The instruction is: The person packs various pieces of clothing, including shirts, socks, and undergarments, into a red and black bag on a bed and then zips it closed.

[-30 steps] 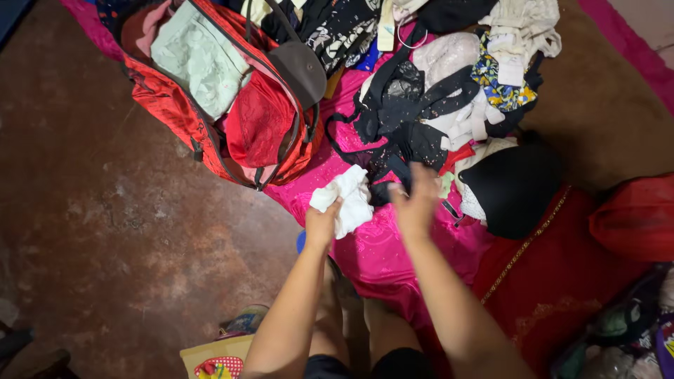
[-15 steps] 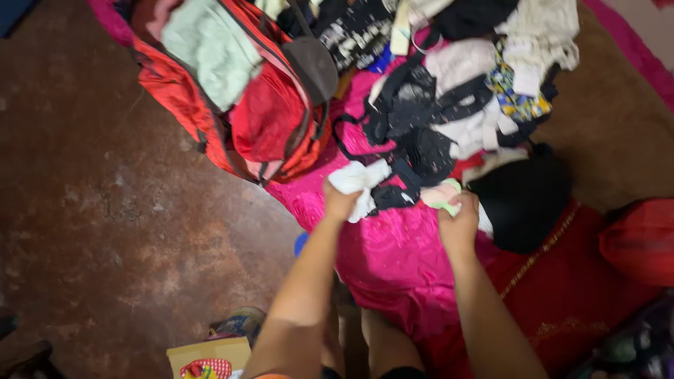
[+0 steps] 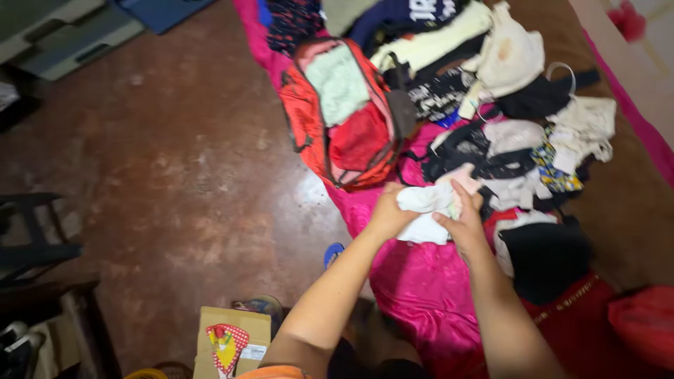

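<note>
My left hand (image 3: pixel 387 211) and my right hand (image 3: pixel 463 219) meet over a bright pink satin cloth (image 3: pixel 421 281) and together grip a bundle of small white and pale pink garments (image 3: pixel 428 208). The bundle hangs just above the pink cloth, close to the open red backpack (image 3: pixel 344 116). The backpack lies on its back with a pale green garment and a red pouch showing inside. Right of my hands spreads a heap of black, white and patterned underwear and clothes (image 3: pixel 512 154).
A black rounded garment (image 3: pixel 544 256) lies right of my right arm on a red cloth (image 3: pixel 583 316). Folded clothes (image 3: pixel 421 35) are stacked beyond the backpack. A brown concrete floor (image 3: pixel 175 175) spreads left. A small cardboard box (image 3: pixel 232 340) stands by my legs. A dark stool (image 3: pixel 28 231) is at far left.
My right hand picked a pale garment from the heap and brought it to the white piece in my left hand. The camera pulled back and tilted, showing more floor.
</note>
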